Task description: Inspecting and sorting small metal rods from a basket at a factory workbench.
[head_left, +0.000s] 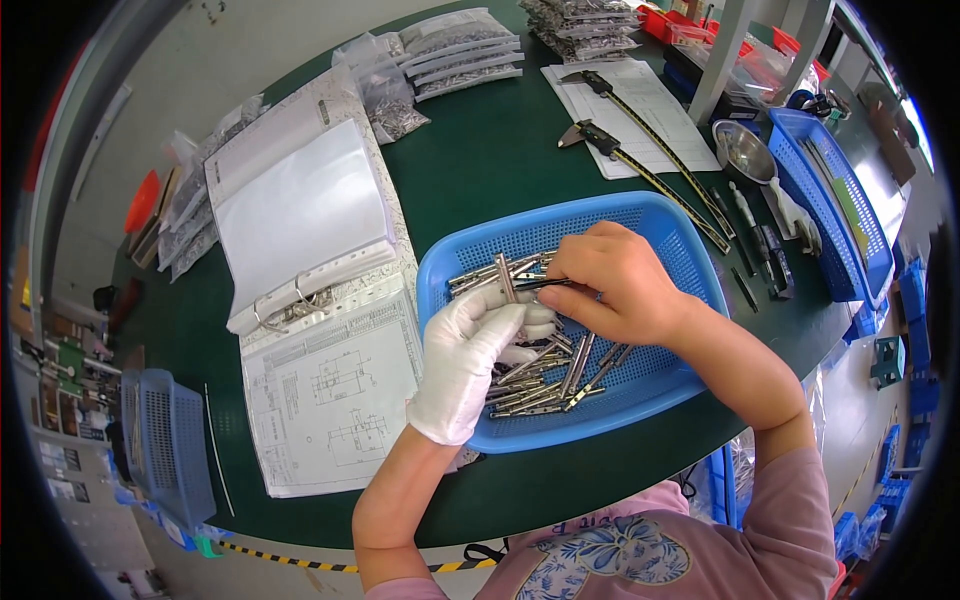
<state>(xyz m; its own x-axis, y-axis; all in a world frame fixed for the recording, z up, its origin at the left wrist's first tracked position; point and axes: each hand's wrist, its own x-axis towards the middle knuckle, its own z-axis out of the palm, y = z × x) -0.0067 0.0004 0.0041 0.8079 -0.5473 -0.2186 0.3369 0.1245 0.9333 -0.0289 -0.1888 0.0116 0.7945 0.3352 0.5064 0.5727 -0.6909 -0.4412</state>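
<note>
My left hand (462,352), in a white glove, is over the left part of a blue perforated basket (655,428). Pinched upright between its thumb and fingers is a slim metal rod (505,277). My bare right hand (622,285) is closed on a thin black tool (540,284), whose tip points at the rod; my fingers hide most of it, so its kind is unclear. Below both hands, a heap of similar metal rods (540,388) lies loose in the basket, several with small holes or slots.
An open ring binder (315,220) with drawings lies left of the basket. Beyond it stand bagged metal parts (460,50). Two digital calipers (640,165) rest on papers at far right, near a metal bowl (744,152) and another blue basket (835,200). A blue basket (170,440) stands at far left.
</note>
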